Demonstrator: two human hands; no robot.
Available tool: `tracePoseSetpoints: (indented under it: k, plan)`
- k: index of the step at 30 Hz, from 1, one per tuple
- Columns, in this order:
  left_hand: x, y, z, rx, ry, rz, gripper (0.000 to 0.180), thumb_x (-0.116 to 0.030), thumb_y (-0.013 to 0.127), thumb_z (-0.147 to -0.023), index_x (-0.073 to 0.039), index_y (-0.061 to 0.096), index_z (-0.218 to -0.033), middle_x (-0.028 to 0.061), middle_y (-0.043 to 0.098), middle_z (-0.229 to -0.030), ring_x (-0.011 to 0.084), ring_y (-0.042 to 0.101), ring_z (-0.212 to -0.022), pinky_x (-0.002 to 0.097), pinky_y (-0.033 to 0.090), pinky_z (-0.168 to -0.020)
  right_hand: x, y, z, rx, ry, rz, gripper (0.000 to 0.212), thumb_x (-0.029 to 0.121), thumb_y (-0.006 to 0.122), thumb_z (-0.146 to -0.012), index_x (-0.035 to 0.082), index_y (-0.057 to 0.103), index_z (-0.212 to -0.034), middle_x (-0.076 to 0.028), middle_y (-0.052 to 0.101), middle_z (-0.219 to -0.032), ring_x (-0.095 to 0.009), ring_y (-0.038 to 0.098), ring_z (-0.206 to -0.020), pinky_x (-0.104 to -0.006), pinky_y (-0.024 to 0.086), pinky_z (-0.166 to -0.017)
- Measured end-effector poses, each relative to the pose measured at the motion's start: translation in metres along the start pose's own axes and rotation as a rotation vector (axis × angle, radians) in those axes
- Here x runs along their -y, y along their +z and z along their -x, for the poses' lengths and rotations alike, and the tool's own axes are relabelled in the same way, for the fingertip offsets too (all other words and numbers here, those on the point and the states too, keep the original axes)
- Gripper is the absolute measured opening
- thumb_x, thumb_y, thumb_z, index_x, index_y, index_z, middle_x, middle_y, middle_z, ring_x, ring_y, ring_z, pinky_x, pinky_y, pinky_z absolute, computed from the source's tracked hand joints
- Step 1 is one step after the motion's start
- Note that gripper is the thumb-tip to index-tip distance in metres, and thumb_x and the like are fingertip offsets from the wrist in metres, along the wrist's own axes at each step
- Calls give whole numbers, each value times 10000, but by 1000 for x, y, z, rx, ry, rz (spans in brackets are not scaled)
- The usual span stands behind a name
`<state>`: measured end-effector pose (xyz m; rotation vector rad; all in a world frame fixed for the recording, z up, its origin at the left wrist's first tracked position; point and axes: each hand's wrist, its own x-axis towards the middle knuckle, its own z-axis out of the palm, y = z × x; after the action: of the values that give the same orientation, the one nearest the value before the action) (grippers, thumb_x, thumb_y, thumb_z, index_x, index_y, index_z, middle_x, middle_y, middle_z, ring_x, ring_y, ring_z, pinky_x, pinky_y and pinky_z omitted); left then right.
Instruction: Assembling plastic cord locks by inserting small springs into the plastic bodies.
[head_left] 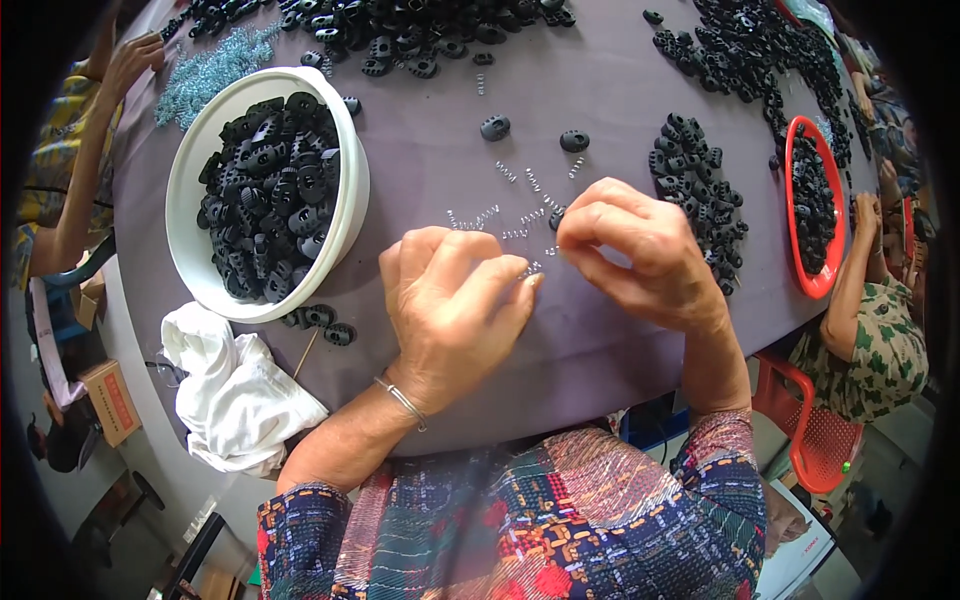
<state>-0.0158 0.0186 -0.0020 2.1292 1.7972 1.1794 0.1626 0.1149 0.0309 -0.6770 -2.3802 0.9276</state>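
Observation:
My left hand (455,310), with a metal bangle at its wrist, is closed low over the table. Its thumb and forefinger pinch together at a small coiled spring (534,268). Facing it, my right hand (640,255) is also closed, fingertips drawn together. A black cord lock piece (557,218) shows partly behind its forefinger; whether it is held or lies on the table I cannot tell. Another tiny spring end (552,252) is by those fingertips. Several loose springs (515,234) lie just beyond both hands, and two black oval cord lock pieces (495,127) rest farther off.
At left, a tilted white tub (352,215) holds many black pieces; a white cloth (235,395) lies below it. Black piles (695,190) and a red basket (800,270) are to the right. Bluish springs (215,75) heap far left. Other people sit at both sides.

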Motion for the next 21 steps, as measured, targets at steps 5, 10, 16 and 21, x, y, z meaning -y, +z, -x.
tracePoseSetpoints:
  k: [5,10,16,21]
  plan:
    - [-2,-1,-1,36,-59,-27,216,-88,789,-582,-125,645,-738,5,585,-852,217,528,-840,358,371,-737,-5,-2,0,-75,-45,131,185,-62,712,-699,13,625,-844,-94,607,-829,-235,617,-723,-324,511,-642]
    - [0,-1,-1,62,-90,-58,236,-95,794,-579,-128,622,-738,15,586,-900,226,528,-878,367,370,-756,-6,-11,0,-22,49,237,204,-44,719,-692,8,624,-865,-90,576,-810,-230,592,-741,-316,497,-643]
    - [-5,-4,-4,76,-93,-7,280,-85,787,-585,-122,618,-805,44,588,-917,242,520,-883,374,376,-776,-6,6,5,-37,110,552,313,258,747,-690,75,595,-893,-73,527,-872,-249,530,-859,-367,399,-699]
    - [-2,-3,-2,36,-22,78,323,-29,786,-569,-103,626,-840,59,596,-897,250,514,-841,370,399,-783,-5,11,3,-66,121,524,275,153,742,-660,51,587,-862,-59,537,-845,-257,532,-826,-371,399,-706]
